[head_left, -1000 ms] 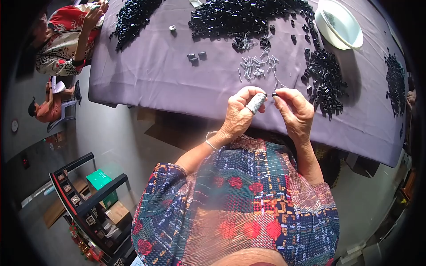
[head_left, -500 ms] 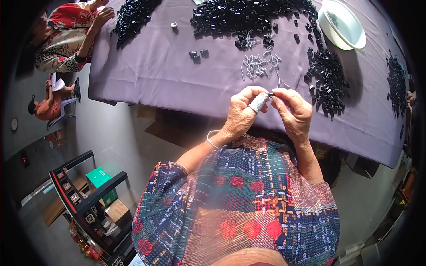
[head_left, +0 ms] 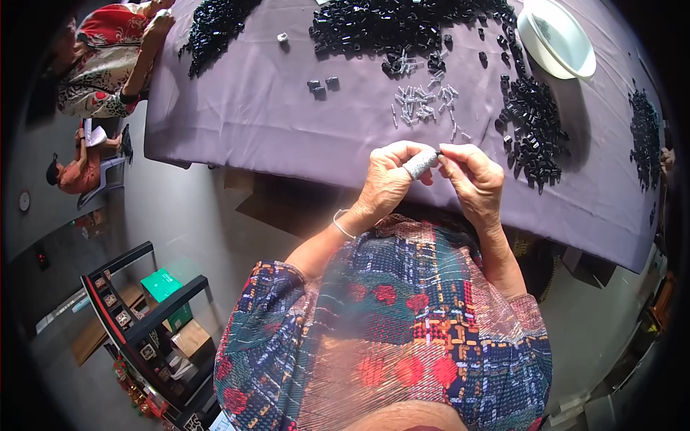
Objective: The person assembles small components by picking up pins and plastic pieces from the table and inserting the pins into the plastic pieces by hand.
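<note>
Just past the table's near edge, my left hand (head_left: pixel 387 178) and my right hand (head_left: pixel 477 178) meet with their fingertips pinched together. Between them is a tiny black part (head_left: pixel 439 153), mostly hidden by the fingers. A grey, speckled wrap (head_left: pixel 420 164) covers one digit of my left hand. Beyond my hands lies a loose group of small, clear or silvery pins (head_left: pixel 417 104). A heap of small black plastic pieces (head_left: pixel 533 133) is to the right of them, and a larger black heap (head_left: pixel 388 30) spreads along the far side.
A white oval basin (head_left: pixel 588 70) stands at the far right. Several black pieces (head_left: pixel 316 87) and a small white object (head_left: pixel 282 37) lie on the purple tablecloth (head_left: pixel 237 122). A co-worker's hand (head_left: pixel 159 25) is at the left edge, beside another black heap (head_left: pixel 215 32).
My hands stay pinched together in nearly the same place; the wrapped digit has tilted slightly. The co-worker's hand at the far left has shifted a little.
</note>
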{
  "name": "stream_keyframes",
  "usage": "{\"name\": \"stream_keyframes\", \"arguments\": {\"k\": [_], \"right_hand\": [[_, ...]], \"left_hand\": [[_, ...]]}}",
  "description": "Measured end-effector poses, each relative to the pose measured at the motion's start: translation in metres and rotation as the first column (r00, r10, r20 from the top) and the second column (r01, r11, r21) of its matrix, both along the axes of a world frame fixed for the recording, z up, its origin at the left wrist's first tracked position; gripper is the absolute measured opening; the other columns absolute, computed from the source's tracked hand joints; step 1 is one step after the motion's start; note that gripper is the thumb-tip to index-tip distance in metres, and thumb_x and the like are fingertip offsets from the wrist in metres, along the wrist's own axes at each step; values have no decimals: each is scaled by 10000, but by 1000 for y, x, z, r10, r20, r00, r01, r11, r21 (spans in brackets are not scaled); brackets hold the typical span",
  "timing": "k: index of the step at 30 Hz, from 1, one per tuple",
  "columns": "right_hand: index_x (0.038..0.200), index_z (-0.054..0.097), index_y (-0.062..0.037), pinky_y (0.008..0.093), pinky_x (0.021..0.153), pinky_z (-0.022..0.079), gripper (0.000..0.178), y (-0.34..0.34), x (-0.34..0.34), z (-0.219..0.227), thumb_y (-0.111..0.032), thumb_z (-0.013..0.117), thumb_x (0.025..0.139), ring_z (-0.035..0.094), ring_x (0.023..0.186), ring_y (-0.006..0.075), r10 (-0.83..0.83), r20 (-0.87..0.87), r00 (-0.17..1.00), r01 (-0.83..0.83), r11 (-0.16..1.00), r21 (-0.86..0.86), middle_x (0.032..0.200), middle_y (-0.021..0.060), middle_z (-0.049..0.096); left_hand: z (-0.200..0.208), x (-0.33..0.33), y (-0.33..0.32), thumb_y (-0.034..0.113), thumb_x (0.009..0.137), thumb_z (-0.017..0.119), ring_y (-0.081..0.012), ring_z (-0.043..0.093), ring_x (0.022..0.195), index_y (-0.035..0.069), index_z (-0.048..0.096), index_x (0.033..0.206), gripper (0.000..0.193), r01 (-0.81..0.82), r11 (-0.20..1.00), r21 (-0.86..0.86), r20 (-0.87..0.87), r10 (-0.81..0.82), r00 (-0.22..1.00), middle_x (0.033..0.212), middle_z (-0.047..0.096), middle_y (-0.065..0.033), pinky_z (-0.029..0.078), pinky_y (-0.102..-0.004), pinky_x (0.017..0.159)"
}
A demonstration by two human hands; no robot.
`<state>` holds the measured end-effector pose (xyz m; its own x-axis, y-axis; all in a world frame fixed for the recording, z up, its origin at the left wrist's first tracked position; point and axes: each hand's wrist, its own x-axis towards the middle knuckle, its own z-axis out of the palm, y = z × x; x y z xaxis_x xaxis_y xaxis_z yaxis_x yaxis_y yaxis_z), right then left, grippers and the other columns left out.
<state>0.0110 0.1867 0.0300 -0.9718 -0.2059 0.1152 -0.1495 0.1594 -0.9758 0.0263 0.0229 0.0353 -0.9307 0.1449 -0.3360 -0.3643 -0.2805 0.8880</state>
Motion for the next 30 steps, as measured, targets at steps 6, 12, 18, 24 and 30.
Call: {"name": "stream_keyframes", "arguments": {"k": [6,12,18,24,30], "right_hand": [[1094,612,-12,245,669,474,353,-6,1,8,38,674,751,570,706,114,-6,-181,984,36,986,161,841,58,599],[1069,596,-18,316,687,489,380,-4,2,4,50,653,700,585,723,212,7,-248,969,58,966,253,875,104,571],[1063,607,-29,261,639,465,361,5,-5,5,48,670,716,572,702,145,110,-226,968,-55,969,239,840,65,573],[1066,599,-10,272,660,486,370,11,-8,8,55,646,705,598,721,169,207,-179,962,-159,955,249,846,80,580],[1086,586,-5,330,670,517,390,15,-8,1,-47,667,707,625,741,238,213,-220,952,-120,921,371,880,124,607]], "left_hand": [[-2,-4,-2,137,872,611,-146,614,808,-20,618,1053,240,-59,952,300,286,-31,958,962,650,-90,511,-295,727],[-2,-9,-4,167,851,614,-154,607,906,11,621,1045,249,-71,871,486,419,-161,894,977,643,-74,508,-301,756],[3,-10,-11,174,858,611,-150,611,868,12,623,1013,224,4,896,445,437,-221,872,953,640,-67,509,-293,741],[-1,-10,-7,151,871,627,-140,615,806,-45,624,1017,244,110,968,224,336,-183,924,921,642,-90,511,-293,752],[-2,-11,1,113,863,620,-166,612,814,-45,618,1011,216,79,966,246,335,-161,928,892,634,-87,507,-294,751]]}}
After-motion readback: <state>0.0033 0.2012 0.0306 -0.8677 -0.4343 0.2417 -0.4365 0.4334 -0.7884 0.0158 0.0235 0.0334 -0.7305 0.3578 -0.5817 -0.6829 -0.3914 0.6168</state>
